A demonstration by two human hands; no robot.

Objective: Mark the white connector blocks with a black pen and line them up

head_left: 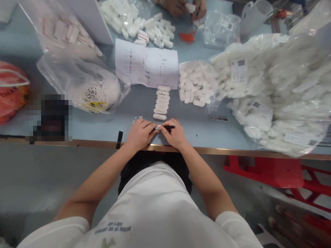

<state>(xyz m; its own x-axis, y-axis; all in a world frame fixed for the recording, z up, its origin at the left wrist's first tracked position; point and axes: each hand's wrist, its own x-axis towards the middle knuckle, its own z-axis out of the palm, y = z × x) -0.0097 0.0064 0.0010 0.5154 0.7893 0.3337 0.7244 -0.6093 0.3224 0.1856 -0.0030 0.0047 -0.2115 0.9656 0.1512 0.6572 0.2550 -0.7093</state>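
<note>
A small white labelled piece (157,127) lies between the hands, just above the near edge of the table (77,142). The right hand (176,134) is closed round a black pen (169,127) whose end reaches the piece; the left hand (141,134) is curled, its fingers (148,125) at the piece's other end, though whether they grip it cannot be told. Just beside the left hand, at 11 o'clock, lie a few small tags (137,119). At 12 o'clock stands a column of white capped pieces (161,102), with a printed sheet (146,63) beyond it. An open bag of white pieces (198,82) sits at 1 o'clock, a large bulging plastic bag (274,89) at 2 o'clock, and a clear bag with a white bundle (85,88) at 10 o'clock. At the far side of the table, a co-worker's hands (181,7) hold a white piece (190,7); orange clips (187,37) lie near them. A red stool (263,171) stands at 4 o'clock on the floor
</note>
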